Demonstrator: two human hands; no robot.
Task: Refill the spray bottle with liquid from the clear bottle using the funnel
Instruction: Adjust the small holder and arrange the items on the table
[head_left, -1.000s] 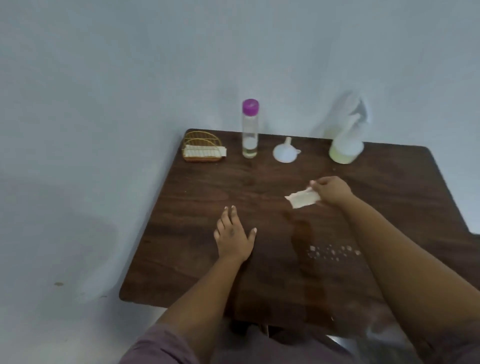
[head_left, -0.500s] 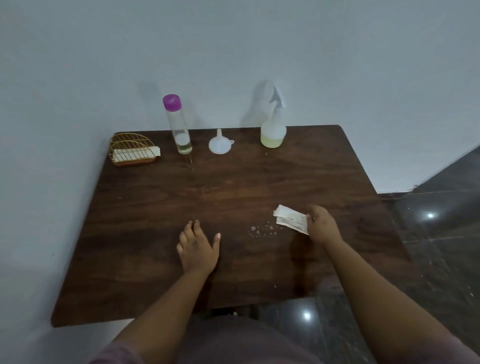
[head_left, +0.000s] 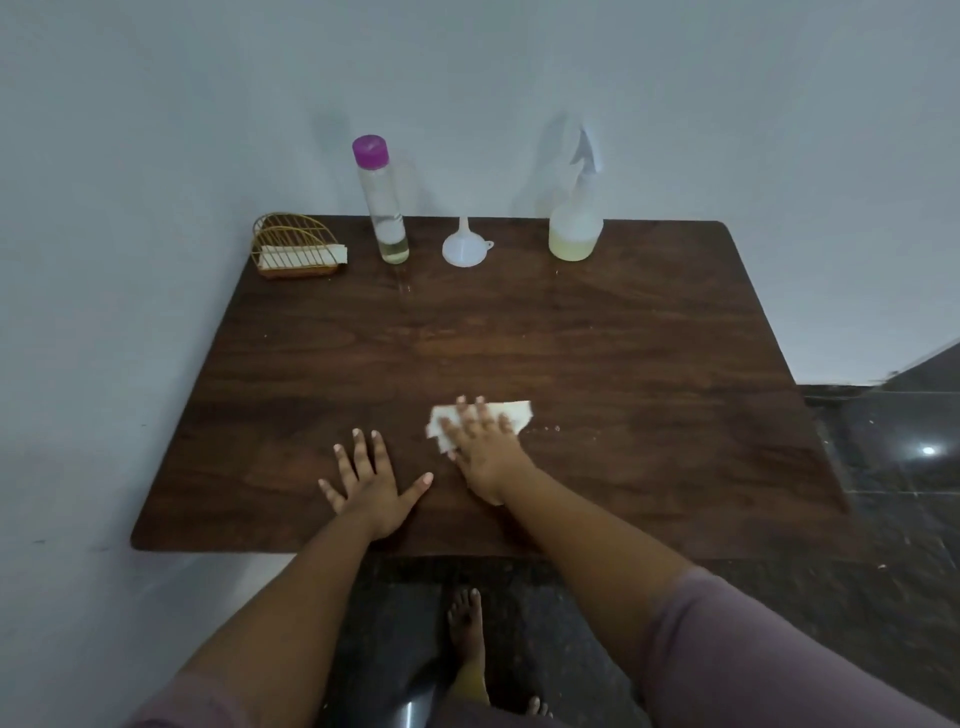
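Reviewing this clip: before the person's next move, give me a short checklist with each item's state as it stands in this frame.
1. Spill covered: right hand presses the white tissue flat on the table; a few specks remain just right of it. Not ok.
2. Left hand free: flat on the table, holding nothing. Ok.
3. Clear bottle capped and upright: purple cap on. Ok.
4. Funnel out of the spray bottle: rests wide end down on the table, between the bottles. Ok.
5. Spray bottle upright with sprayer head fitted. Ok; how tightly, cannot tell.
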